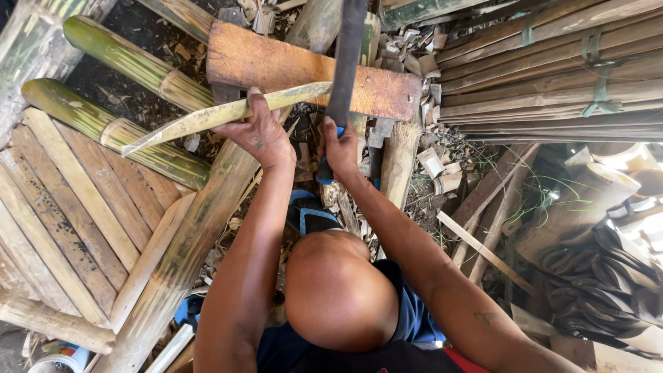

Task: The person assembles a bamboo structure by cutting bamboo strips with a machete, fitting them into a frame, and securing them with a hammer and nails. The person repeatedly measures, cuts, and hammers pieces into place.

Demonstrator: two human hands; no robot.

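A white tub (pixel 61 358) stands at the near left, well below the block; only its rim and a coloured band show, and what is in it cannot be told.

Between that tub and the block, the person's knee and two bare forearms rise toward the work. The left hand (pixel 261 135) lies just below the block (pixel 311 72) (a worn orange-brown slab of wood set across the rubble), fingers curled over a pale green strip (pixel 221 116) of split bamboo, thumb hooked on top, grasping it. The strip runs slantwise, its right end resting on the block's front face and its pointed left end hanging out past the block's left corner.

The right hand (pixel 340 148) sits just right of the left, below the block's middle, clenched round a blue handle (pixel 324 173). From that fist a long dark blade (pixel 347 55) stands up across the block, crossing the strip's right end.

Left of the block lie two green bamboo poles (pixel 131 65) and a rack of flat slats (pixel 69 221). Right of it, a tied bundle (pixel 552 62) of brown bamboo strips lies stacked. Chips and offcuts litter the ground around the block.
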